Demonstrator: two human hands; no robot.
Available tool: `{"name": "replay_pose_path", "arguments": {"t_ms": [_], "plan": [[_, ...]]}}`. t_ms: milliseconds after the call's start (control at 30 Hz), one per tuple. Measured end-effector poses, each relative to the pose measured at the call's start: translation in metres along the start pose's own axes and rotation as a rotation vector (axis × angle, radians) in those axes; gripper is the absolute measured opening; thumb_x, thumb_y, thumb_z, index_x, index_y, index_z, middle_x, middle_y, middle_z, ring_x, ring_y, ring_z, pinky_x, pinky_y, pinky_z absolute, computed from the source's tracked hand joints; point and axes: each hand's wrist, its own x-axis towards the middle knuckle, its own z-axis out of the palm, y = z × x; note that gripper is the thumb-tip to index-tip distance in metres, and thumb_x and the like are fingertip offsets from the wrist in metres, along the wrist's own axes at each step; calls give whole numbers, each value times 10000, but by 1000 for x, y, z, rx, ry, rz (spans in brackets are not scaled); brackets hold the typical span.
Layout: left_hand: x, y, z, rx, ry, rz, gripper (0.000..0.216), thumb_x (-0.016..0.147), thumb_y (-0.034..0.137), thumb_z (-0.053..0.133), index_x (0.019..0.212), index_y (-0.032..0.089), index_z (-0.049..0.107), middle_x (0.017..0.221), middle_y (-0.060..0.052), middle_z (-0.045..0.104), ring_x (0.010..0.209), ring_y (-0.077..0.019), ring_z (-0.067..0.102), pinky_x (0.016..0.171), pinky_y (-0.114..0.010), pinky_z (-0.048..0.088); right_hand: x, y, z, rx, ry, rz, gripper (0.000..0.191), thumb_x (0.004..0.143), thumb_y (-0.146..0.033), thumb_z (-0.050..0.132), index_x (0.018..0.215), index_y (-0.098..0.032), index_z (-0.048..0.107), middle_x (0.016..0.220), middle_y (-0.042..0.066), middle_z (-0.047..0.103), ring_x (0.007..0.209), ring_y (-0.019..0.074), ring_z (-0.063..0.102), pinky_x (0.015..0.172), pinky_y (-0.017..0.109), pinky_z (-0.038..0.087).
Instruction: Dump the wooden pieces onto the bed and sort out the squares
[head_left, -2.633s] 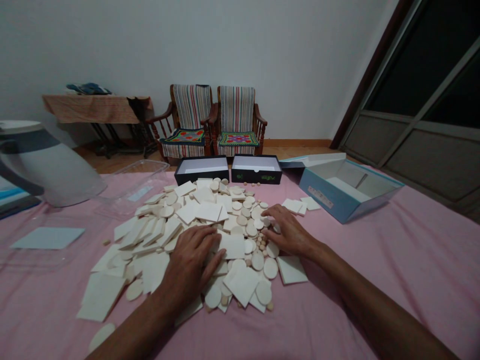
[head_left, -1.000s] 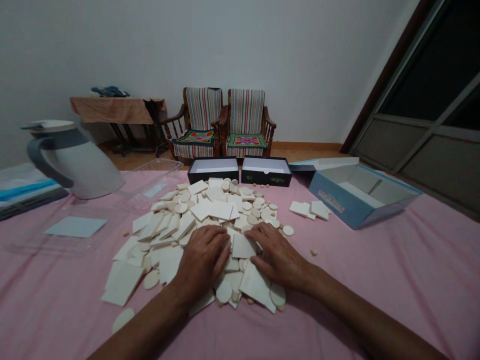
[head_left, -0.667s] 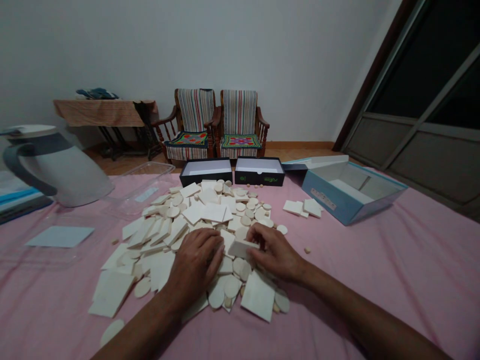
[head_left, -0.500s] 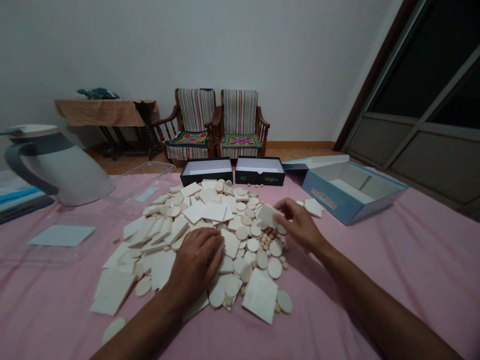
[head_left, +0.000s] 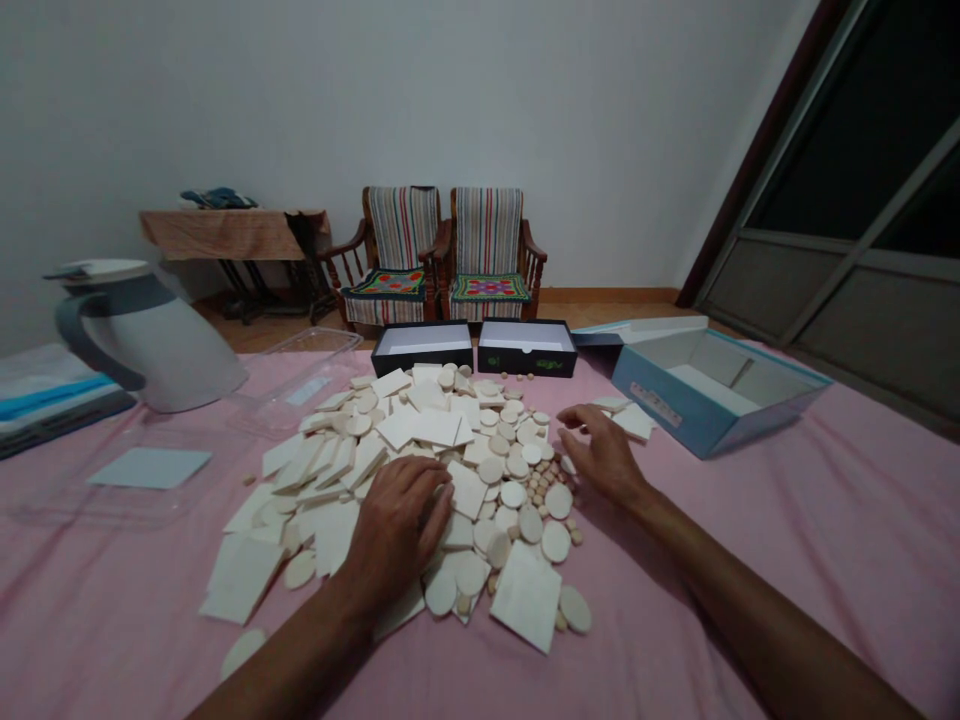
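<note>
A heap of pale wooden square tiles and round discs (head_left: 433,427) is spread over the pink cloth. My left hand (head_left: 401,510) lies palm down on the front middle of it, fingers loosely stretched and the thumb beside a square tile (head_left: 466,490). What is under that palm is hidden. At the heap's right edge is my right hand (head_left: 606,458), thumb and fingers apart with nothing between them. Close by its fingers are small round wooden pieces (head_left: 541,490) and discs. Just beyond this hand, a few square tiles (head_left: 634,421) lie apart from the heap.
Two black box trays (head_left: 527,360) stand behind the heap. An open blue box (head_left: 670,398) is at the right. On the left are a grey-white jug (head_left: 176,345), clear plastic trays (head_left: 307,372) and a blue-and-white package (head_left: 60,395). Two wooden armchairs (head_left: 487,240) stand by the wall.
My right hand has let go of the square tile it held over the heap's right side, and its fingers have opened. My left hand stays on the heap. The view has shifted slightly.
</note>
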Motion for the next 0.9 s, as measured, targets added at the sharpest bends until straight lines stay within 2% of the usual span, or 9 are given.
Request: {"name": "replay_pose_path", "arguments": {"t_ms": [100, 233, 367, 500, 567, 667, 767, 900], "plan": [[2, -2, -4, -14, 60, -40, 113, 901, 186, 500, 941, 169, 603, 928, -77, 667, 900, -206, 601, 807, -377, 495, 1, -31, 18, 23, -114, -146, 177, 806, -171, 515, 972, -193, 575, 968, 83, 610, 925, 218, 547, 829, 386, 462], [4, -10, -9, -11, 135, -102, 117, 903, 196, 495, 931, 172, 607, 905, -64, 669, 876, -197, 613, 783, -350, 492, 15, -73, 42, -11, -231, -305, 309, 814, -202, 558, 1120, -158, 561, 1124, 128, 582, 1067, 247, 486, 914, 409, 414], [4, -18, -9, -12, 167, -149, 126, 885, 181, 505, 915, 165, 627, 893, -63, 678, 872, -199, 617, 787, -344, 481, 34, -102, 64, -117, -276, -330, 458, 797, -310, 619, 1220, -163, 525, 1209, 142, 562, 1134, 291, 431, 940, 465, 359], [3, -20, -8, -7, 150, -155, 134, 880, 189, 508, 911, 164, 636, 893, -65, 684, 869, -203, 620, 786, -347, 478, 40, -112, 78, -160, -277, -309, 471, 784, -308, 623, 1220, -159, 526, 1195, 141, 570, 1129, 295, 428, 942, 456, 330], [2, -21, -7, 0, 151, -147, 134, 880, 195, 510, 906, 159, 637, 889, -69, 684, 864, -206, 622, 782, -348, 477, 39, -109, 76, -147, -234, -295, 458, 778, -272, 617, 1212, -154, 530, 1189, 139, 569, 1122, 283, 437, 944, 429, 329], [2, -22, -6, 6, 143, -155, 137, 879, 198, 509, 902, 157, 637, 886, -72, 683, 857, -209, 623, 775, -349, 474, 35, -90, 59, -164, -150, -230, 431, 782, -269, 601, 1195, -162, 541, 1186, 134, 576, 1104, 278, 461, 927, 411, 340], [1, -24, -4, 12, 137, -157, 130, 879, 206, 511, 902, 163, 632, 876, -67, 678, 839, -208, 620, 763, -350, 473, 33, -54, 30, -285, -53, -78, 407, 793, -285, 574, 1181, -165, 554, 1186, 136, 591, 1082, 290, 489, 900, 419, 351], [3, -23, -3, 17, 145, -139, 115, 875, 197, 516, 899, 165, 625, 865, -62, 672, 827, -206, 615, 744, -349, 472, 33, -7, -5, -561, 42, 153, 371, 805, -286, 552, 1140, -128, 584, 1113, 167, 620, 1042, 338, 511, 885, 476, 341]]}}
